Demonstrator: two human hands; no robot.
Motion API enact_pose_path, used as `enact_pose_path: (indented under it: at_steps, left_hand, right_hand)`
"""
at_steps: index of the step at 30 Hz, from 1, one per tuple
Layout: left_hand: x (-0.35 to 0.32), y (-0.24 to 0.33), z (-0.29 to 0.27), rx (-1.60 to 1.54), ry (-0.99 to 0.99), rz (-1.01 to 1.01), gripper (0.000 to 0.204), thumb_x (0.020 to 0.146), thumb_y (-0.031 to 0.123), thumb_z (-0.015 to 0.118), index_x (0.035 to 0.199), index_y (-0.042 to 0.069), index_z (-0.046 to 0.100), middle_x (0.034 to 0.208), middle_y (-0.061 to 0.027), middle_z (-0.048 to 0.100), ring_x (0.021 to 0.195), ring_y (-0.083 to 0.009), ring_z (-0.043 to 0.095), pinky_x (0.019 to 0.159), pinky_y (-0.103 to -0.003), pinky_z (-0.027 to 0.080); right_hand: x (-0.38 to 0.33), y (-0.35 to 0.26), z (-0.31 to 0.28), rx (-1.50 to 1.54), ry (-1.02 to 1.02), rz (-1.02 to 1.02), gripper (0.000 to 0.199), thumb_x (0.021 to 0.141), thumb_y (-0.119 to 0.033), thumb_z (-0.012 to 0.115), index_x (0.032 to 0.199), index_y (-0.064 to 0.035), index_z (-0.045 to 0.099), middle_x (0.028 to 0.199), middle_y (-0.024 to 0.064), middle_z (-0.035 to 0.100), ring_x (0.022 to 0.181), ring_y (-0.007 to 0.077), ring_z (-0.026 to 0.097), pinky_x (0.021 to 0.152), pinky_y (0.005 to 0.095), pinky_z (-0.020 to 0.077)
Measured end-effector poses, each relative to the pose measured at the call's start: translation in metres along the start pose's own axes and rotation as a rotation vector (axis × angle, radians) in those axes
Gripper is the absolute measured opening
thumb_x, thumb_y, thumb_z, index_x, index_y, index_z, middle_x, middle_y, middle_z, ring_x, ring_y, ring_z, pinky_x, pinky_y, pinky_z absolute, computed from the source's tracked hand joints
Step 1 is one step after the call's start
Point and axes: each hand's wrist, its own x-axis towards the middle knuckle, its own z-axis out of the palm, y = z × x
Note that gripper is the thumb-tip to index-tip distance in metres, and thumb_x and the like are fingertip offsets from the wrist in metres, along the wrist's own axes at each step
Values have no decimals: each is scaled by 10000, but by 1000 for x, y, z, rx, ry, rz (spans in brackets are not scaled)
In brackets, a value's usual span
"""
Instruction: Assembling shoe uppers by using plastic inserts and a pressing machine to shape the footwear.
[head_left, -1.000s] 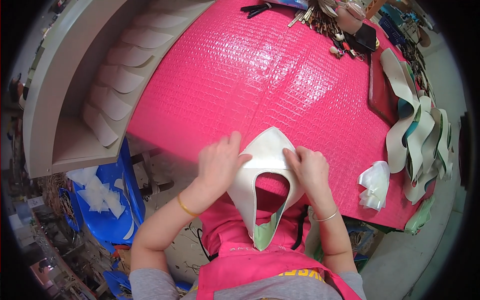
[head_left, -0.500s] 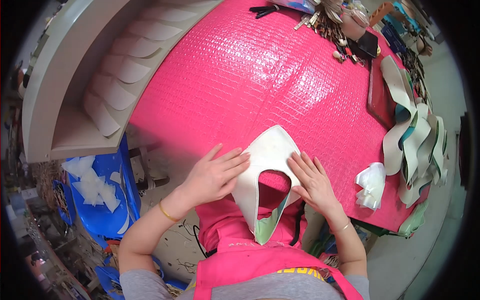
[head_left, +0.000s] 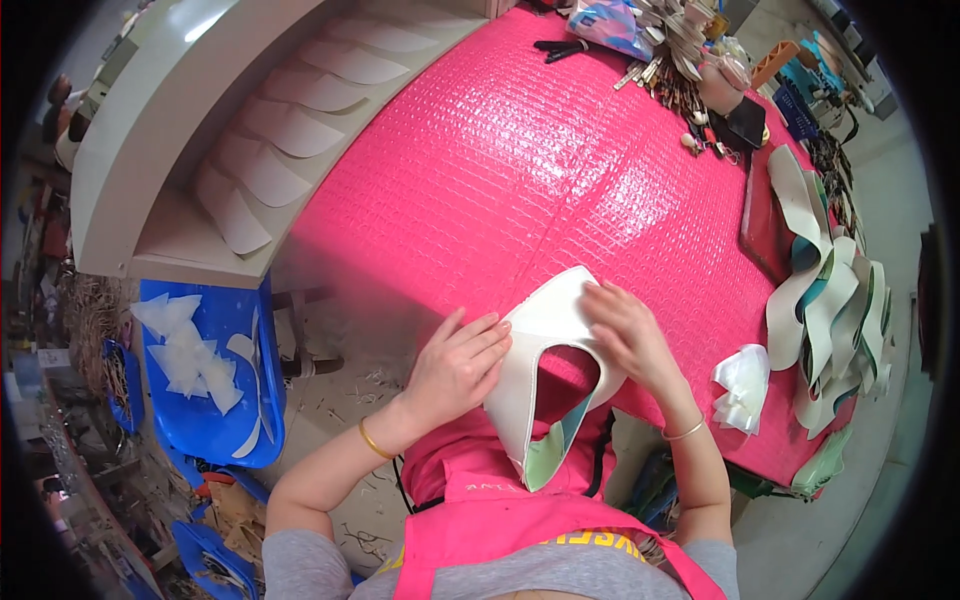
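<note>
A: Glossy pink sheeting covers the table [head_left: 480, 190], and a curved pale housing [head_left: 165, 150] stands along its left side. What's inside that?

B: A row of curved white pieces [head_left: 310, 120], lined up along a ledge. Below is a blue plastic seat [head_left: 195, 445] with translucent white scraps [head_left: 190, 350] lying on it.

A: And the thing being handled?

B: A white looped piece [head_left: 548, 318], at the near edge of the table, in front of the person's pink apron [head_left: 530, 525]. Its broad pointed flap is uppermost, there's a large opening below, and a pale green lining shows at the narrow lower end.

A: How are the hands placed?

B: The left hand [head_left: 463, 365] is stretched out flat, fingertips against the left edge of the piece, not closed around anything. The right hand [head_left: 630, 335] lies over the upper right side with its fingers slightly bent. It's a bit blurred, so I can't fairly tell whether it pinches the edge or just rests there.

A: Anything off to the right?

B: A bunched, shiny white piece [head_left: 742, 385] near the table's edge, and beyond it a stack of wavy white strips [head_left: 825, 310] beside a dark red board [head_left: 762, 220].
</note>
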Motion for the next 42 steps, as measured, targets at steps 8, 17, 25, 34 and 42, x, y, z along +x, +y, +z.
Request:
enact_pose_path:
  at_steps: [8,17,25,34,42]
  left_hand:
    - [53,46,4,23,249,71,317,651,87,594,967,68,578,990,-139,535,955,-315,521,834,-392,419]
    - [182,0,-16,-247,614,159,213,704,43,530,908,36,591,933,-120,560,875,-297,539,784,-364,431]
    - [252,-159,-62,250,551,-281,167,737,114,536,872,88,630,849,-95,609,774,-286,581,666,-375,471]
    - [352,-282,-61,723,238,-230,111,716,54,475,670,39,575,702,-166,606,679,-317,608,587,-411,490]
    - [365,-295,-70,501,342,-325,171,755,157,505,813,58,632,717,-151,600,700,-332,589,653,-414,476]
  right_hand:
    - [-12,-20,-6,1151,270,510,353,737,-118,622,1030,-2,463,847,48,544,805,122,520,722,241,422]
    - [74,71,-65,1353,577,404,355,811,-25,516,1146,5,399,888,114,574,811,149,565,691,238,472]
    - [59,166,-38,132,719,362,337,825,-85,496,1147,-3,442,1103,138,469,987,215,473,854,298,377]
    - [52,150,-46,140,629,428,105,775,9,475,861,32,531,951,136,484,919,253,483,806,302,380]
    - [56,152,-46,139,612,453,104,774,16,474,863,27,526,968,139,472,928,254,478,817,308,373]
